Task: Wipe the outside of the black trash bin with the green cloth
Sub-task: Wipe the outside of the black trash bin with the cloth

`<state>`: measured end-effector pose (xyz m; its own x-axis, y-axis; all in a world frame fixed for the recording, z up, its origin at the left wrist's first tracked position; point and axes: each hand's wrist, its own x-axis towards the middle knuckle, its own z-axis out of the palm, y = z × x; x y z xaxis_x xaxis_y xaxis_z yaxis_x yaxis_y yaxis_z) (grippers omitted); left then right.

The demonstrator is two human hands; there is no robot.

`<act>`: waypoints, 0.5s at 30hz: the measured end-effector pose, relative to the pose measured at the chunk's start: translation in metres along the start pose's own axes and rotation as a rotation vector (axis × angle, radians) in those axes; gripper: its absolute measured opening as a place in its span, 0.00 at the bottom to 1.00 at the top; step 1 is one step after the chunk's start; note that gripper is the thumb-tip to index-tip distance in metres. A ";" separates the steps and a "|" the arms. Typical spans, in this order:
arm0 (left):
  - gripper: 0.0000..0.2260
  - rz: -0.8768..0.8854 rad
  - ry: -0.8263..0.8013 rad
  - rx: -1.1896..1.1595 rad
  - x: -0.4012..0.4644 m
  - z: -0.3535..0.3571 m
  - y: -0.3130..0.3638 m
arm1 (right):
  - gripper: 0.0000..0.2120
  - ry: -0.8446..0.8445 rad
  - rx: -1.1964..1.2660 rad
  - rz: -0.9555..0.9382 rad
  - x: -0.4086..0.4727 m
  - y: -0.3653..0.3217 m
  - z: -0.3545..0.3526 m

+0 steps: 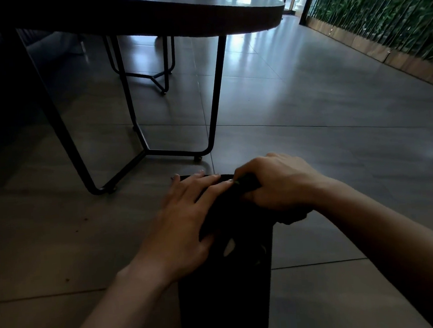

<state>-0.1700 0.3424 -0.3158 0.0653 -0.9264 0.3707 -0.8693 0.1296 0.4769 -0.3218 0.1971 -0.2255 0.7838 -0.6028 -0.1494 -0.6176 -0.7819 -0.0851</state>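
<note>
The black trash bin [228, 297] stands on the tiled floor at the bottom centre, seen from above in dim light. My left hand [188, 220] lies flat on its top with the fingers spread over the far rim. My right hand [276, 182] is closed around a bunched dark cloth, the green cloth [248, 180], which shows only as a dark roll between thumb and fingers at the bin's right top edge. A dark fold of it hangs below my right wrist. Something pale shows inside the bin opening.
A dark table [198, 17] on thin black metal legs [213, 107] stands just beyond the bin. A dark seat fills the left edge. A green plant wall [385, 16] with a wooden base runs along the right. Grey floor tiles [321, 98] lie between.
</note>
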 end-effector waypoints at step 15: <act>0.36 -0.166 0.016 -0.086 0.008 -0.013 -0.024 | 0.19 0.767 0.706 0.022 -0.015 -0.001 0.052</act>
<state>-0.1423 0.3363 -0.3134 0.2126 -0.9321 0.2932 -0.8008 0.0058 0.5989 -0.3362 0.2155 -0.2745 0.4503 -0.7482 0.4873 -0.3365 -0.6477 -0.6836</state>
